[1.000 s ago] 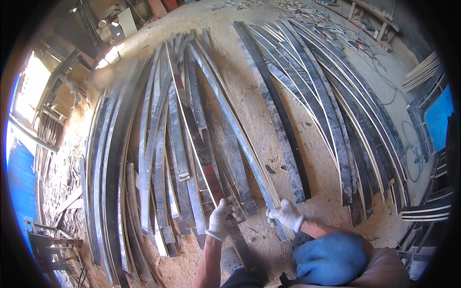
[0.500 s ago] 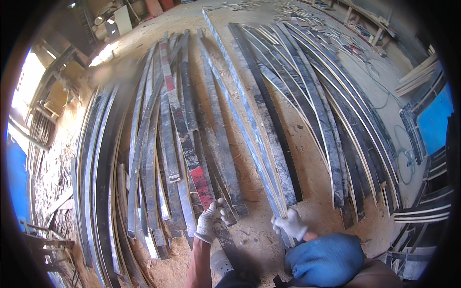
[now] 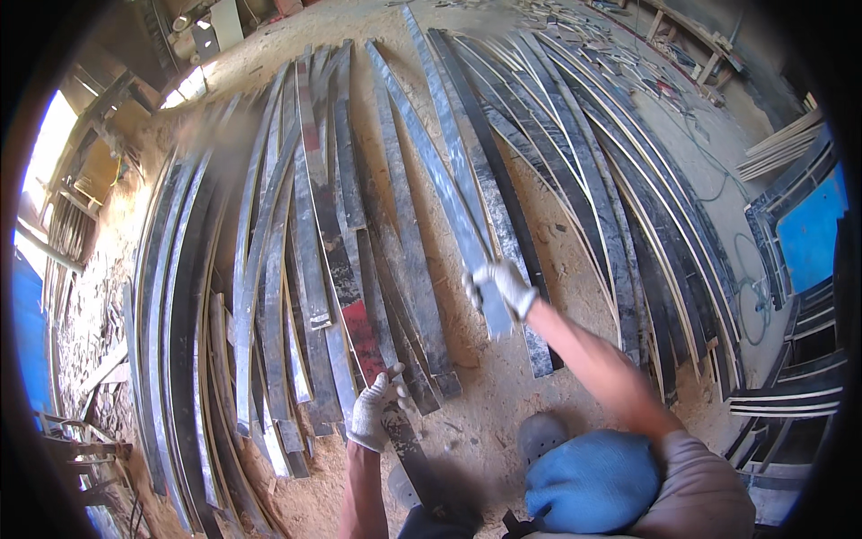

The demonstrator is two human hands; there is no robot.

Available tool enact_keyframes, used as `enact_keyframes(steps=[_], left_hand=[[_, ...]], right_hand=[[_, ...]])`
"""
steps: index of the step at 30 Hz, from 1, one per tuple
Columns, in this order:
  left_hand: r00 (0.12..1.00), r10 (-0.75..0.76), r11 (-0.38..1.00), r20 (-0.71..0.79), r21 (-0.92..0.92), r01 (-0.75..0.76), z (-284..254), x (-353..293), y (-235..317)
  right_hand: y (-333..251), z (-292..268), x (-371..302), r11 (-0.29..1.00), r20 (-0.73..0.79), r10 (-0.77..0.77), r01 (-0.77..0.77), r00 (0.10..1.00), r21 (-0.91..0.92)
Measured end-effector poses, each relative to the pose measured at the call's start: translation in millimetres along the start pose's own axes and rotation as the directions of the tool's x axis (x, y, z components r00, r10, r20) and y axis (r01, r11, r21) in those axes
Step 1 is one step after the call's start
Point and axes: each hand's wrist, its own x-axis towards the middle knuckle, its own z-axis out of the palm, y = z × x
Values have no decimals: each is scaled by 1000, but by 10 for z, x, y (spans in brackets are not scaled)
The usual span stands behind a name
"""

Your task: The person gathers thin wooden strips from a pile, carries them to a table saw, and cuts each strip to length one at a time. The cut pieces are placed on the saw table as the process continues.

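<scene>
My left hand [image 3: 375,411], in a white work glove, is closed around the near part of a long dark plywood strip [image 3: 361,337] with a red painted patch. The strip's near end reaches back past the hand toward my legs. My right hand [image 3: 503,286], gloved too, is stretched forward and closed over a grey-blue plywood strip [image 3: 431,171]. Its near end sticks out below the fingers. A second grey strip [image 3: 443,94] meets it in a narrow V at that hand; whether the fingers hold both cannot be made out.
Many long dark strips [image 3: 193,296] lie side by side on the dusty floor at left, and more strips [image 3: 588,207] fan out at right. A green hose [image 3: 714,193] curls on the floor beyond them. A blue panel [image 3: 813,225] stands at far right. My shoe [image 3: 541,436] shows below.
My right hand has moved forward and left, away from my body, with the grey-blue strip turning lower and flatter. My left hand stays on the red-patched strip, almost in place.
</scene>
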Motion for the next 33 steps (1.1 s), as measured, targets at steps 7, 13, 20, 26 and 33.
enact_keyframes(steps=[7,13,20,26,33], left_hand=[[996,-20,997,-90,79,27,143,11,-52],[994,-32,998,-106,52,38,154,19,-26],[985,-9,967,-175,248,53,149,6,-5],[988,-9,985,-151,170,35,131,18,-22],[985,-13,994,-174,102,31,1,-91,99]], right_hand=[[-144,-249,174,947,61,99,-113,993,299],[321,55,81,775,-380,84,-300,921,-556],[760,840,-178,288,-357,-24,-335,934,-897],[1058,1157,37,202,-256,1,-251,967,-947],[301,-87,-397,313,-395,-140,-338,908,-888]])
